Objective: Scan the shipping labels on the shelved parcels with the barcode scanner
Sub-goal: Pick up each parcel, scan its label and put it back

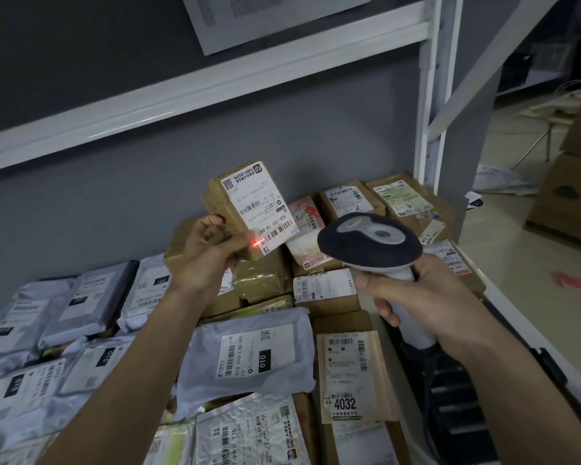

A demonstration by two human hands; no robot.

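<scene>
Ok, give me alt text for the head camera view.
A left hand holds up a small cardboard parcel while the right hand aims a barcode scanner, its red line falling at the shipping label edge. Labelled boxes and grey mailer bags crowd the shelf below.

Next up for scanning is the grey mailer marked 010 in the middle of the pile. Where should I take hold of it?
Grip the grey mailer by its right edge, coming from above. It lies flat, label up, on other parcels; a pinch there leaves the barcode uncovered. The left hand holds a box, the right hand the scanner.
</scene>
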